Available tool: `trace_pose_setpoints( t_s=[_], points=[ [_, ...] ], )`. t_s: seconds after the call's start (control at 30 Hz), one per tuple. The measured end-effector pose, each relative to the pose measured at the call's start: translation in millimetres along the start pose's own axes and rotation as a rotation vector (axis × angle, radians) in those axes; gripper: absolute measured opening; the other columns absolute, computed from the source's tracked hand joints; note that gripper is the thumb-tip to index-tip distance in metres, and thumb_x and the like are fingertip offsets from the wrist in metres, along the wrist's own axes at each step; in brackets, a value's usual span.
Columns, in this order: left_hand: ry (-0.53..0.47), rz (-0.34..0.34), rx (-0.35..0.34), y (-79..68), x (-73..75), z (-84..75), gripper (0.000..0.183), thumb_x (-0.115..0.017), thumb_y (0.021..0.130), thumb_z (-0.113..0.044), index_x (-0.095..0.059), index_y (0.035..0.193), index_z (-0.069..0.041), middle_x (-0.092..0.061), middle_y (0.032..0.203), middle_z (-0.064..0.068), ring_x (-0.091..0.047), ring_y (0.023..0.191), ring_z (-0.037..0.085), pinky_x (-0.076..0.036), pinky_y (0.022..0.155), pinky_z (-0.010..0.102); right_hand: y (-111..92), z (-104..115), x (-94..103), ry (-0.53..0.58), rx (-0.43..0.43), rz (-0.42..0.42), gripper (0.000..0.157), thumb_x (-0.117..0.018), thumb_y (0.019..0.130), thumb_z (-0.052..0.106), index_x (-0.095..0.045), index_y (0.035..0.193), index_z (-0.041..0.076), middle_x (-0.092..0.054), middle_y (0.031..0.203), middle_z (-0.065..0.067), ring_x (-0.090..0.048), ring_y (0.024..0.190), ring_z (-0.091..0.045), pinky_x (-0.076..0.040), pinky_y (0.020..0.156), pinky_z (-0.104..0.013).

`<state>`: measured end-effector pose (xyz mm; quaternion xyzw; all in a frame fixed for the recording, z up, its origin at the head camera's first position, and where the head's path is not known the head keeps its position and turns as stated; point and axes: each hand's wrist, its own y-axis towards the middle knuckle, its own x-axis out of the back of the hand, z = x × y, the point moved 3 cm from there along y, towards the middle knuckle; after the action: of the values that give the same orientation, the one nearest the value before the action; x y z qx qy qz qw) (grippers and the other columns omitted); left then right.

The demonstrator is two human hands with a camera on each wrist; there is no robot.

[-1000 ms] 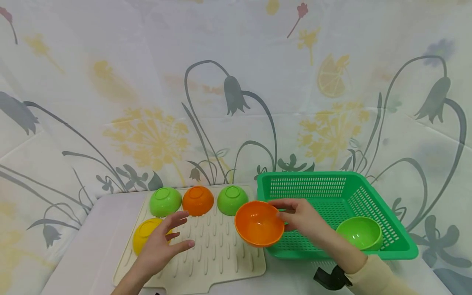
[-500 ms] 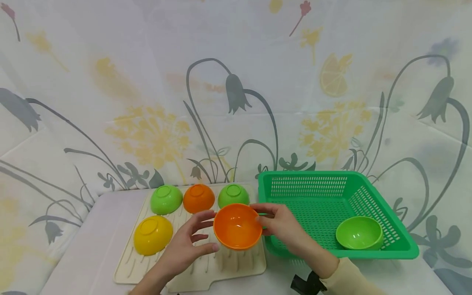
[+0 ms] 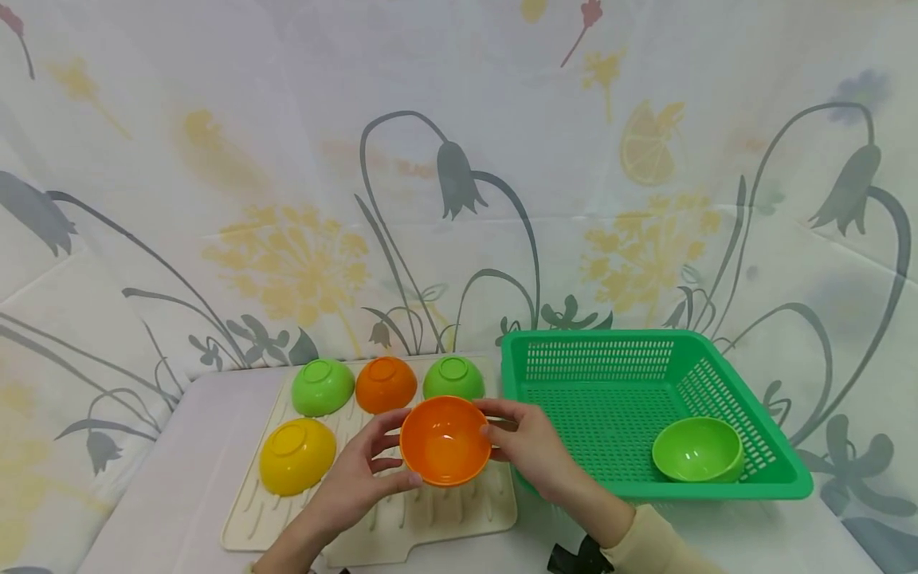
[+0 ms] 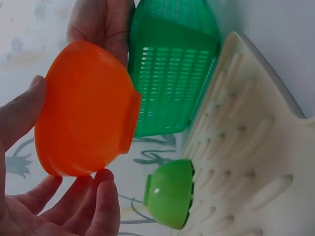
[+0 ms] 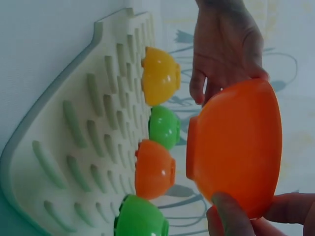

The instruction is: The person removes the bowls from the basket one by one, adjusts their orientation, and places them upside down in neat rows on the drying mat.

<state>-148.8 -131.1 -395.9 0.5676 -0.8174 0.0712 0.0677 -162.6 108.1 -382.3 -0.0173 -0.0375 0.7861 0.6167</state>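
Watching remotely, I see left hand (image 3: 355, 478) and right hand (image 3: 532, 446) gripping 1 orange bowl (image 3: 445, 443), lower centre; fingers part-curled at 2 sides, probably for balance.

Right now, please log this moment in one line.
left hand, right hand: hold orange bowl | mat: four overturned bowls | basket: green bowl

We see the left hand (image 3: 355, 486) with its palm turned inward, thumb extended and fingers gently bent. Opposite it, we find the right hand (image 3: 531, 450) pinching with thumb and fingers, though its lower fingers seem partly hidden from us. Both wrists angle inward.
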Motion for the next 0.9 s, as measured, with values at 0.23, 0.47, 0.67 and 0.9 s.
trace_pose_setpoints(
  t_s=[0.23, 0.47, 0.67, 0.9],
  points=[
    [0.030, 0.001, -0.013, 2.0, 3.1, 2.8, 0.077, -0.087, 0.078, -0.020, -0.047, 0.143, -0.014, -0.047, 0.147, 0.008, -0.049, 0.128, 0.032, -0.049, 0.099, 0.041, -2.2, 0.1, -0.4, -0.050, 0.044, 0.014, 0.038, -0.061, 0.097, 0.001, -0.058, 0.135, -0.001, -0.058, 0.135, -0.020, -0.060, 0.119, -0.036, -0.058, 0.082, -0.041],
    [0.042, 0.016, 0.001, 4.4, 3.8, 8.6, 0.079, -0.087, 0.077, -0.022, -0.047, 0.144, -0.011, -0.051, 0.143, 0.010, -0.050, 0.127, 0.032, -0.049, 0.100, 0.044, -4.7, -2.4, 0.7, -0.085, 0.118, -0.003, 0.041, -0.063, 0.092, -0.007, -0.061, 0.131, 0.003, -0.059, 0.133, -0.016, -0.056, 0.122, -0.037, -0.059, 0.082, -0.039],
    [-0.029, 0.075, -0.001, 7.8, 6.4, 16.4, 0.076, -0.083, 0.082, -0.021, -0.043, 0.146, -0.006, -0.056, 0.138, 0.015, -0.056, 0.121, 0.032, -0.052, 0.096, 0.034, -6.9, -3.3, 2.4, -0.114, 0.176, -0.005, 0.044, -0.065, 0.088, -0.010, -0.063, 0.129, 0.005, -0.060, 0.130, -0.012, -0.054, 0.123, -0.036, -0.057, 0.088, -0.036],
    [-0.258, 0.192, 0.019, 11.9, 5.3, 20.3, 0.081, -0.079, 0.085, -0.007, -0.029, 0.150, -0.001, -0.053, 0.140, 0.022, -0.063, 0.113, 0.032, -0.053, 0.094, 0.035, -6.8, -5.0, 3.7, -0.058, 0.171, 0.013, 0.042, -0.062, 0.087, -0.014, -0.060, 0.126, 0.002, -0.058, 0.132, -0.014, -0.052, 0.125, -0.036, -0.056, 0.088, -0.034]
  ],
)
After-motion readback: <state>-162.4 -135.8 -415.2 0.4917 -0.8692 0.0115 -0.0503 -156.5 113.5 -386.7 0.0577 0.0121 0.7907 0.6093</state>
